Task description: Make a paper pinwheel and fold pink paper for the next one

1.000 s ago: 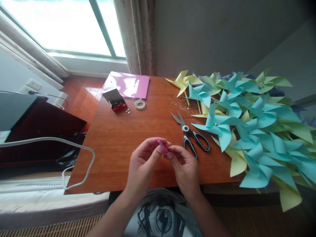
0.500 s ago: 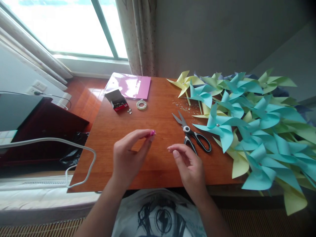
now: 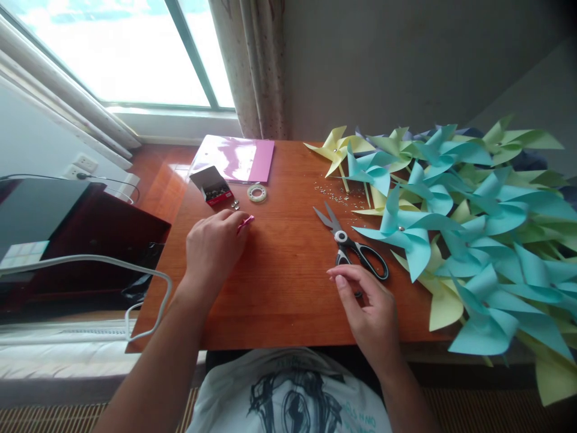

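Observation:
My left hand [image 3: 215, 243] is closed on a small pink folded piece [image 3: 246, 224], which pokes out past the fingertips; its kind is too small to tell. It hovers over the left of the table, just in front of a few silvery pins [image 3: 235, 205] and an open red box [image 3: 219, 195] of small metal pieces. My right hand [image 3: 367, 304] is curled with thumb and fingertips close together, beside the handles of the black-and-white scissors [image 3: 341, 236]. Whatever is between those fingertips, if anything, I cannot make out. The scissors lie with their blades apart.
Many turquoise, green and yellow paper pinwheels [image 3: 408, 231] are heaped along the right side. Tiny beads [image 3: 336, 195] are scattered near them. A tape roll [image 3: 256, 193] and pink sheets in clear plastic [image 3: 264, 159] lie at the back of the wooden table [image 3: 279, 300]. A white cable [image 3: 169, 288] crosses its left edge.
My left hand has moved left and forward, toward the red box, carrying the pink piece. My right hand has shifted slightly to the right, closer over the scissors' handles.

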Motion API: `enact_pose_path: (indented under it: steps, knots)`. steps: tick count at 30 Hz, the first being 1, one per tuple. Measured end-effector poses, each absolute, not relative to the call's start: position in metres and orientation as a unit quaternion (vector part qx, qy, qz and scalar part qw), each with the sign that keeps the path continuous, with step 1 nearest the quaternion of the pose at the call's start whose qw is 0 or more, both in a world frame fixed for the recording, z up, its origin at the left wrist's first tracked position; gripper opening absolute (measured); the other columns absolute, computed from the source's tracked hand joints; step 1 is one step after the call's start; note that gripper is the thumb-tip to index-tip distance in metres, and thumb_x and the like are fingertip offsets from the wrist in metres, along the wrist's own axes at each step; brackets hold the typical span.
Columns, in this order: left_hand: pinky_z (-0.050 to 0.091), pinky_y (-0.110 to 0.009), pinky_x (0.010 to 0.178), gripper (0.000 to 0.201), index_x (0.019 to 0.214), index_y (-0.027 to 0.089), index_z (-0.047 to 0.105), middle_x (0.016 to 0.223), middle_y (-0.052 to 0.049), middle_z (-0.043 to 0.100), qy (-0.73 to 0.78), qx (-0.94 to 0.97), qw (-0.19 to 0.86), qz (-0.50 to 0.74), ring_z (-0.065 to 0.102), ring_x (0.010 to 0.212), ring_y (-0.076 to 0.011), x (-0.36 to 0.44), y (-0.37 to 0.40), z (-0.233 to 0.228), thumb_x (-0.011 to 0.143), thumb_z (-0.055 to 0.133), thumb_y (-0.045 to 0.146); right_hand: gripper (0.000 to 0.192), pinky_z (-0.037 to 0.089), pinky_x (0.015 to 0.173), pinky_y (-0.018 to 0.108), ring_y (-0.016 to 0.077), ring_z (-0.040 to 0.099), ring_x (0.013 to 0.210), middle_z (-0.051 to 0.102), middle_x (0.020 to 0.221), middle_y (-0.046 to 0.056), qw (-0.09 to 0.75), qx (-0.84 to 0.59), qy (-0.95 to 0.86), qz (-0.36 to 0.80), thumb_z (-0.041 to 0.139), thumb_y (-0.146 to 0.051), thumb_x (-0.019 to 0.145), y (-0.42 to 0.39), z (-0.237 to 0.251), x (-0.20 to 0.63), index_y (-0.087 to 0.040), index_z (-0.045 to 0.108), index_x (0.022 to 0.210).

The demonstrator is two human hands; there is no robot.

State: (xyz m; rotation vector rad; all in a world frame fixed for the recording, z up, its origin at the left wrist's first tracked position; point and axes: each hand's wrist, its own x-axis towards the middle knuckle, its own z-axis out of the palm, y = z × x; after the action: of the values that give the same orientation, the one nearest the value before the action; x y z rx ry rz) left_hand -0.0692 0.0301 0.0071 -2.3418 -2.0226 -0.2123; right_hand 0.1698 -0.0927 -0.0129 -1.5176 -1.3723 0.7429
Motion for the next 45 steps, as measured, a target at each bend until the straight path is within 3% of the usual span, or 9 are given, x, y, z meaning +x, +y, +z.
enact_pose_path:
  steps: [16, 22, 30, 33, 37, 45]
  knots:
    - [0.042, -0.037, 0.066, 0.035, 0.108, 0.026, 0.075, 0.112, -0.007, 0.075, -0.657, -0.750, 0.018, -0.074, 0.070, 0.092, -0.0303, -0.076, 0.030, 0.000, 0.099, 0.048, 0.046, 0.014, 0.058, 0.080, 0.032, 0.0217, 0.071, 0.093, 0.075, 0.099, 0.006, 0.467, -0.620, -0.559, 0.291, 0.059, -0.020, 0.096, -0.093, -0.015, 0.176, -0.023, 0.072, 0.099]
    - [0.042, -0.036, 0.064, 0.037, 0.105, 0.025, 0.076, 0.111, -0.008, 0.074, -0.648, -0.760, 0.018, -0.053, 0.070, 0.092, -0.0299, -0.077, 0.036, 0.002, 0.100, 0.045, 0.044, 0.015, 0.058, 0.084, 0.034, 0.0220, 0.071, 0.093, 0.075, 0.098, 0.006, 0.453, -0.628, -0.605, 0.185, 0.058, -0.018, 0.096, -0.090, -0.021, 0.185, -0.022, 0.072, 0.100]
    - [0.045, -0.039, 0.075, 0.033, 0.107, 0.024, 0.076, 0.114, -0.010, 0.072, -0.631, -0.772, 0.041, -0.057, 0.067, 0.101, -0.0324, -0.067, 0.053, 0.013, 0.097, 0.048, 0.040, 0.016, 0.057, 0.086, 0.036, 0.0223, 0.072, 0.091, 0.076, 0.096, 0.008, 0.440, -0.640, -0.627, 0.063, 0.060, -0.012, 0.094, -0.095, -0.033, 0.200, -0.021, 0.071, 0.102]
    - [0.045, -0.040, 0.081, 0.035, 0.114, 0.024, 0.073, 0.114, -0.011, 0.072, -0.617, -0.783, 0.047, -0.063, 0.064, 0.106, -0.0327, -0.045, 0.072, 0.019, 0.099, 0.043, 0.035, 0.017, 0.057, 0.086, 0.037, 0.0227, 0.072, 0.091, 0.076, 0.097, 0.008, 0.447, -0.639, -0.624, 0.052, 0.060, -0.011, 0.093, -0.098, -0.037, 0.201, -0.021, 0.070, 0.103]
    - [0.043, -0.045, 0.089, 0.035, 0.119, 0.020, 0.071, 0.121, -0.017, 0.068, -0.618, -0.784, 0.058, -0.025, 0.059, 0.113, -0.0361, -0.021, 0.109, 0.021, 0.094, 0.050, 0.033, 0.017, 0.058, 0.085, 0.037, 0.0231, 0.072, 0.091, 0.076, 0.097, 0.008, 0.451, -0.638, -0.622, 0.054, 0.060, -0.012, 0.093, -0.099, -0.038, 0.202, -0.021, 0.071, 0.103]
    - [0.044, -0.041, 0.080, 0.037, 0.116, 0.015, 0.072, 0.115, -0.020, 0.070, -0.643, -0.763, 0.046, 0.046, 0.066, 0.101, -0.0360, -0.011, 0.145, 0.018, 0.089, 0.051, 0.028, 0.016, 0.059, 0.083, 0.036, 0.0236, 0.073, 0.090, 0.076, 0.095, 0.007, 0.467, -0.642, -0.601, 0.089, 0.059, -0.015, 0.094, -0.094, -0.037, 0.204, -0.022, 0.071, 0.100]
